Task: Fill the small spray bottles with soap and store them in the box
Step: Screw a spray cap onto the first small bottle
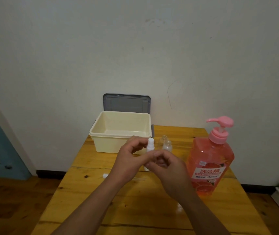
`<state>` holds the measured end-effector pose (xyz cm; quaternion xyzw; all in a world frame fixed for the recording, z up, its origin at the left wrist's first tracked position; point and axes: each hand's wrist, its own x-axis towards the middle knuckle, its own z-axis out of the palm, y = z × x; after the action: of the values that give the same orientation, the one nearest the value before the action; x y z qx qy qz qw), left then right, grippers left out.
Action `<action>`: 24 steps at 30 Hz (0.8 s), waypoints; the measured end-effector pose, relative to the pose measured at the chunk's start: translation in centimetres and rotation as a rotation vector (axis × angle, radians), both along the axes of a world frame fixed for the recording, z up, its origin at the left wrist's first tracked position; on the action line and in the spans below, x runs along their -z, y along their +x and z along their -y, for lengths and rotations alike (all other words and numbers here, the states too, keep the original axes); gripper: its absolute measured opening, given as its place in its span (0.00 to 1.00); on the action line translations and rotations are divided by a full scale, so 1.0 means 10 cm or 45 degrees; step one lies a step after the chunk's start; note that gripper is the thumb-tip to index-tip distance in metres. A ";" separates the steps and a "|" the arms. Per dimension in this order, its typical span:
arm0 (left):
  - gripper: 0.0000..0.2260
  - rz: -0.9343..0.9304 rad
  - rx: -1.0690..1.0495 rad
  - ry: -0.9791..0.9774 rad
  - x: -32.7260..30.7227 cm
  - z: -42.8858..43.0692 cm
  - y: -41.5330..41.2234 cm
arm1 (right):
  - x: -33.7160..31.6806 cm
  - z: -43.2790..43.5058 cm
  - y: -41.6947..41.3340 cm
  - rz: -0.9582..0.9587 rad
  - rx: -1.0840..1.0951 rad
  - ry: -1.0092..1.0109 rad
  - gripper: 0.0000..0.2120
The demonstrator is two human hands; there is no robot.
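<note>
surface (pixel 135 209): yellow wooden table; carries everything below.
box (pixel 101 143): cream plastic tub at the back left, open, nothing visible inside. Grey lid (pixel 127 103) leans on the wall behind it.
soap bottle (pixel 210 160): big pink pump bottle at the right, upright and looks nearly full. Likely heavy with slick sides; steady the body and press the pump head.
left hand (pixel 127 160): fingers curled, pinching at the white sprayer top.
right hand (pixel 171 168): curled round the lower body of the same bottle. Both hands meet on it just in front of the box.
spray bottle (pixel 150 145): small, clear, white top, upright between the hands. Light, stiff, thin plastic, tips easily. Hold the body low and twist at the collar. Fill level hidden.
open bottles (pixel 166 145): two small clear ones without tops, close together beside the box. Likely empty, easy to knock over.
loose sprayer part (pixel 105 175): small white piece lying left of the hands; detail too small to tell.
</note>
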<state>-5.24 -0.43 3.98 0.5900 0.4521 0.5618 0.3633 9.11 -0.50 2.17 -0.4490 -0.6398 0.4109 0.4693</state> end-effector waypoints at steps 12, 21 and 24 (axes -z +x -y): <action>0.14 -0.032 0.016 -0.042 0.03 0.02 -0.01 | 0.00 0.01 0.00 -0.015 -0.017 -0.011 0.08; 0.11 -0.023 0.056 0.003 0.02 0.03 -0.03 | -0.04 -0.02 0.01 -0.020 -0.019 0.001 0.11; 0.15 -0.012 0.025 -0.028 0.02 0.02 0.00 | -0.03 -0.01 0.02 -0.002 -0.031 0.014 0.08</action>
<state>-5.20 -0.67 3.77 0.5931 0.4541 0.5502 0.3732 9.29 -0.42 2.43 -0.4382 -0.6473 0.4132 0.4672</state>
